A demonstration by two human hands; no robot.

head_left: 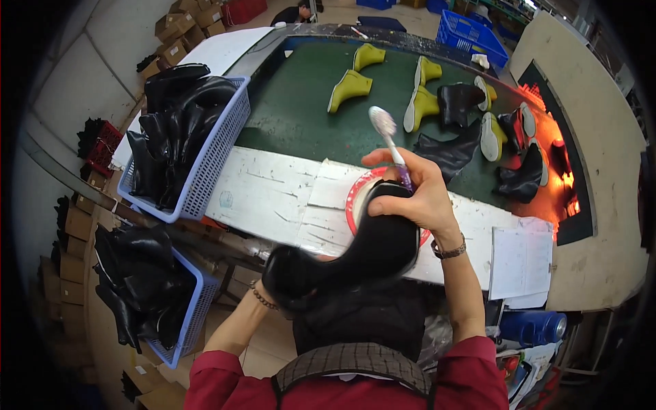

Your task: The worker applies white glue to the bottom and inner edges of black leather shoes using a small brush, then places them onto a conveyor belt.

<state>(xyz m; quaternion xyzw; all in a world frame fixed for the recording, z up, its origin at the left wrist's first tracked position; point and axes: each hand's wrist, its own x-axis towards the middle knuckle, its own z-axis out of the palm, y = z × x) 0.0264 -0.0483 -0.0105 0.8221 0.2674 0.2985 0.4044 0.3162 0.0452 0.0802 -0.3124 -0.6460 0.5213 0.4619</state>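
A shiny black boot is held in front of my body, its toe to the left and its shaft rising to the right. My left hand supports it from behind at the foot end; most of its fingers are hidden by the boot. My right hand grips the top of the shaft with its thumb. In the same hand is a white and purple toothbrush, bristle end up. Just behind the boot, a red-rimmed round tub with whitish contents stands on the white board, partly covered.
Several yellow boots and black boots lie on the green conveyor belt, which runs into a glowing orange opening at right. Two blue baskets of black boots stand at left. Papers hang at the board's right end.
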